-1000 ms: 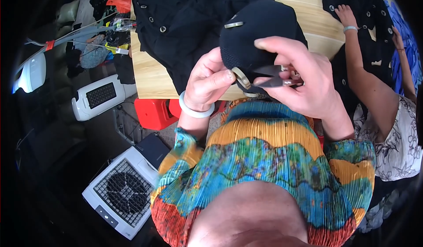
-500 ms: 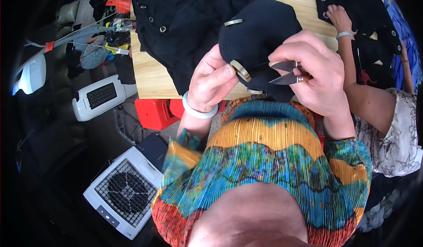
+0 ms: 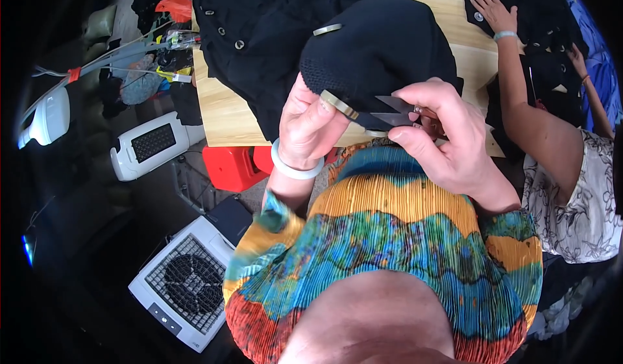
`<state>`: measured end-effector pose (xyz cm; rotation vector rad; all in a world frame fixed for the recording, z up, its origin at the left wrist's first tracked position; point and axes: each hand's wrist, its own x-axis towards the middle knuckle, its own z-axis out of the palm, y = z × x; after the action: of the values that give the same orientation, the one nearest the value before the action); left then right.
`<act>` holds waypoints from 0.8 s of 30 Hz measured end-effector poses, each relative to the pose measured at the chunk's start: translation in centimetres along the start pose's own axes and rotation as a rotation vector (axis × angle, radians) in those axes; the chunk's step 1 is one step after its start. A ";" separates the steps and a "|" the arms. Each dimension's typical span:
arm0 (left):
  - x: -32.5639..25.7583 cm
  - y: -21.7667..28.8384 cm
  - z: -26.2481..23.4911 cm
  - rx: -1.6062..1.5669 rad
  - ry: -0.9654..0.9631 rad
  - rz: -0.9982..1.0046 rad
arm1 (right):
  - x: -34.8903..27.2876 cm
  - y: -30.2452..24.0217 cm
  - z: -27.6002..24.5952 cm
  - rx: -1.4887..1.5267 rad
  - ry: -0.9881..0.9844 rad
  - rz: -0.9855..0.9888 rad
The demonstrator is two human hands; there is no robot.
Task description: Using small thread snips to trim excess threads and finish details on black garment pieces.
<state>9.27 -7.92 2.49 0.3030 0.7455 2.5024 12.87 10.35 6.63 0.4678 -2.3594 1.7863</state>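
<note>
In my left hand I pinch the edge of a black knit garment, with my thumb against a large metallic-rimmed button. My right hand grips a pair of small thread snips. The dark blades are spread apart and point left, their tips close to the button and the cloth beneath it. Another button shows higher on the same garment, and part of a third lies below the blades. Any thread at the button is too fine to make out.
A wooden table carries another black garment with several buttons. At right, a co-worker's hand lies on a black buttoned garment. Red stools are under the table edge; a white fan unit stands lower left.
My right hand has turned, bringing the spread snips left to the button. My left hand and the garment have shifted slightly left. The co-worker's hand has moved up with fingers spread.
</note>
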 end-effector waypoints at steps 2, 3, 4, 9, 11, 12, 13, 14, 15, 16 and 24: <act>-0.2 0.0 0.6 -0.039 0.029 -0.002 | 0.2 -0.3 0.0 -0.021 0.025 -0.026; -0.3 0.0 0.8 -0.082 0.053 -0.007 | 0.3 -0.4 -0.1 -0.049 0.053 -0.050; -0.4 0.0 0.9 -0.081 0.052 -0.007 | 0.4 -0.3 -0.1 -0.048 0.054 -0.051; -0.6 -0.2 0.9 -0.072 0.074 -0.020 | 0.2 0.3 0.6 -0.016 0.020 -0.105; -0.4 -0.6 0.4 -0.049 0.060 -0.014 | 0.3 0.5 0.7 -0.026 0.024 -0.095; -0.2 -0.8 0.2 -0.021 0.049 -0.006 | 0.3 0.7 0.8 -0.023 0.029 -0.092; -0.3 -0.7 0.4 -0.014 0.053 -0.002 | 0.3 0.5 0.7 -0.007 0.030 -0.097; -0.4 -0.6 0.6 0.014 0.032 0.010 | 0.4 0.4 0.7 0.000 0.028 -0.100; -0.5 -0.5 0.8 0.041 0.012 0.022 | 0.6 0.3 0.7 0.014 0.016 -0.109; -0.4 -0.6 0.6 0.038 0.010 0.020 | 0.7 0.3 0.6 0.017 0.008 -0.113; -0.1 -1.0 -0.1 -0.063 -0.073 0.006 | 0.8 0.4 0.9 0.011 0.051 -0.116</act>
<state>9.73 -7.33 1.86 0.3727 0.6362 2.5008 12.07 9.43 6.19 0.5422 -2.2407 1.7394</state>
